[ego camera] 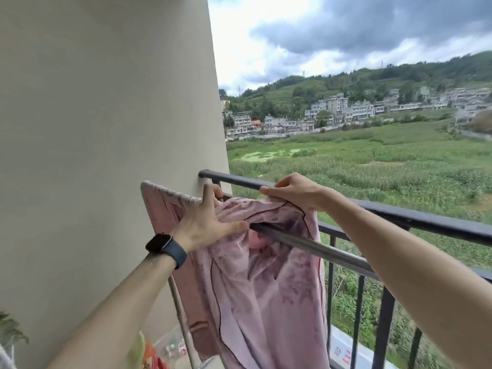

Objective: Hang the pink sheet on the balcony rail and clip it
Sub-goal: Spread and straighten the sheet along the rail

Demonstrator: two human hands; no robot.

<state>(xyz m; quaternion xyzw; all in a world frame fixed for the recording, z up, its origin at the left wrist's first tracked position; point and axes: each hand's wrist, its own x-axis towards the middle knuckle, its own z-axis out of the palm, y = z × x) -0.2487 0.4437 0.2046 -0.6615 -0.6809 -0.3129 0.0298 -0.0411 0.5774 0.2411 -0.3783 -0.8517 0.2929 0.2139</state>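
Loosely over a round, smooth grey steel bar (332,253), just inside the flat-topped black metal balcony rail (415,218): a thin pink sheet (266,302), crumpled, faintly printed in darker mauve, edged with dark piping. Hanging in soft folds on the near side, bunched at the top. Left hand (205,222), dark smartwatch (166,250) on the wrist, spread wide on the bunched cloth, fingers apart, thumb lying toward the bar. Right hand (292,191) curled, pinching the sheet's upper hem just beside the black rail. Further left, a darker pink cloth (159,209) with a ribbed top edge over the rack's rounded corner, close to the smooth beige plastered wall (106,115); hard to tell whether part of the same sheet. To the right, bare bar and bare rail running on, with slim black upright balusters (358,302) below. Low at the left edge, green leaves (10,334) and blurred colourful packets (149,352). Beyond the rail, green fields (372,161), pale houses and heavy grey cloud.
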